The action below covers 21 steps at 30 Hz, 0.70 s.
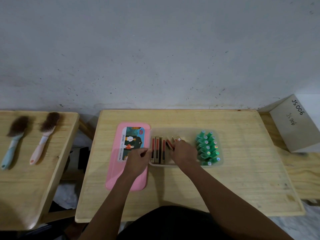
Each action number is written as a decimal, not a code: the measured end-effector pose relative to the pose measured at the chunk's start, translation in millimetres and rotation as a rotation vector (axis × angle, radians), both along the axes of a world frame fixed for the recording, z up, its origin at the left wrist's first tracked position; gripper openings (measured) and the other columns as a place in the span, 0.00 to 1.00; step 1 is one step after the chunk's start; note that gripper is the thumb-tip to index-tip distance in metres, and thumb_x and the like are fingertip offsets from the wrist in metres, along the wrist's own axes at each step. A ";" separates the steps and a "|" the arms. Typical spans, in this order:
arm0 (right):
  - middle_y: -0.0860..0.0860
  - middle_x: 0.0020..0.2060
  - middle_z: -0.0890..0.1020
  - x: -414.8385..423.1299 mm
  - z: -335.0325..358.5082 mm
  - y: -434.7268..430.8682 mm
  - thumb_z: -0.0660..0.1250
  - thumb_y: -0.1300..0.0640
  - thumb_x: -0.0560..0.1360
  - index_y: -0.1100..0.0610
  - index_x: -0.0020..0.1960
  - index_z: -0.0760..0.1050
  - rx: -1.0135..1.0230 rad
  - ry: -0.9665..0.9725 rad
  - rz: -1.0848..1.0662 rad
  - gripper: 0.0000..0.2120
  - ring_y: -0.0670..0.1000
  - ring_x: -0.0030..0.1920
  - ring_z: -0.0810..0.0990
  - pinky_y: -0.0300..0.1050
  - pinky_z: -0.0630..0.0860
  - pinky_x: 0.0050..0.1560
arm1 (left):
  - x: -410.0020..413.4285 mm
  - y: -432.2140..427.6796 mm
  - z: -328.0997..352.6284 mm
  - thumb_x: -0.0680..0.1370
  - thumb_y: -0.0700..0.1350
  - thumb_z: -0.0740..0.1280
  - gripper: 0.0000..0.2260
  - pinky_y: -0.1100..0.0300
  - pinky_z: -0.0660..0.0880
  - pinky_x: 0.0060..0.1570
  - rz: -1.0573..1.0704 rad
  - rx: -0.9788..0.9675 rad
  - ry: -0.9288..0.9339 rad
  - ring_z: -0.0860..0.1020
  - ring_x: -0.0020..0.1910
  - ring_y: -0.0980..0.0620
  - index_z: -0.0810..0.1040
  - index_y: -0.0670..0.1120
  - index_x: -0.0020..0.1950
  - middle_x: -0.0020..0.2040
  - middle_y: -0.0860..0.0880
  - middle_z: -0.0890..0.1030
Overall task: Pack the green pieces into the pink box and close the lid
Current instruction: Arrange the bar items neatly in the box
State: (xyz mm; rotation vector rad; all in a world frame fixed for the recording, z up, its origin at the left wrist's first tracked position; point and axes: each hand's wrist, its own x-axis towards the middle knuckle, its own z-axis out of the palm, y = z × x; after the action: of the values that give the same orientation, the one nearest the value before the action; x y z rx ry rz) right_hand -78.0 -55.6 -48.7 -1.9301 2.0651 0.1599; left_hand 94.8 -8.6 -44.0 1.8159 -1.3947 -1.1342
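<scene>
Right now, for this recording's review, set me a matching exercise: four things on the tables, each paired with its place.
Things:
1. pink lid
2. green pieces
3. brushes
4. cardboard box

Places:
A. far right, beside the main table
B. right end of the clear tray
C. side table on the left
D. flat on the table, left of the tray

Pairs: 1-D, 2-B, 3-C, 4-A

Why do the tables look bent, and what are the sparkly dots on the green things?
Head view: the wide-angle lens bows the table edges; the green pieces carry shiny stickers catching the light; dim, soft lighting leaves the brushes slightly blurred.
</scene>
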 end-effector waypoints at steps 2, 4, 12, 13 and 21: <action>0.49 0.46 0.83 1.3 -1.4 1.0 0.65 0.54 0.75 0.50 0.52 0.81 -0.007 0.015 0.008 0.08 0.52 0.46 0.82 0.45 0.76 0.41 | 0.0 0.4 -0.9 0.79 0.47 0.64 0.15 0.65 0.66 0.29 -0.003 0.011 -0.002 0.69 0.28 0.55 0.81 0.39 0.39 0.31 0.43 0.76; 0.50 0.43 0.83 1.0 -3.3 1.8 0.65 0.55 0.75 0.51 0.51 0.80 0.011 0.015 0.013 0.07 0.52 0.45 0.83 0.44 0.74 0.38 | 0.0 0.4 -1.1 0.80 0.47 0.63 0.15 0.66 0.65 0.29 -0.002 0.008 -0.010 0.69 0.28 0.54 0.81 0.38 0.39 0.32 0.40 0.77; 0.52 0.53 0.82 6.9 -6.9 -1.2 0.64 0.51 0.76 0.50 0.60 0.77 0.140 -0.343 -0.030 0.13 0.54 0.54 0.80 0.47 0.76 0.51 | -0.4 -0.3 -0.7 0.80 0.46 0.63 0.15 0.64 0.66 0.31 0.002 -0.004 -0.032 0.71 0.30 0.52 0.81 0.38 0.41 0.34 0.37 0.79; 0.52 0.54 0.83 6.7 -7.9 -1.5 0.64 0.50 0.77 0.51 0.60 0.77 0.152 -0.389 -0.056 0.13 0.53 0.54 0.80 0.47 0.76 0.52 | -0.6 -0.1 0.0 0.80 0.46 0.63 0.15 0.67 0.66 0.30 -0.001 -0.003 -0.039 0.70 0.30 0.53 0.81 0.38 0.41 0.32 0.39 0.78; 0.49 0.54 0.83 3.4 -6.6 -1.5 0.68 0.47 0.75 0.51 0.58 0.76 0.131 -0.562 -0.171 0.14 0.49 0.51 0.81 0.42 0.74 0.47 | -0.6 0.0 0.8 0.79 0.45 0.64 0.13 0.69 0.66 0.29 -0.002 0.000 -0.031 0.71 0.30 0.54 0.82 0.40 0.42 0.33 0.41 0.79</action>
State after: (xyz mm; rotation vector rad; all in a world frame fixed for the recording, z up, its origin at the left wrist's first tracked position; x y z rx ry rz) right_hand -74.5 -57.2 -55.3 -1.4909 1.7717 -0.2528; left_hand 94.1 -8.5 -43.2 1.8398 -1.4145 -1.1112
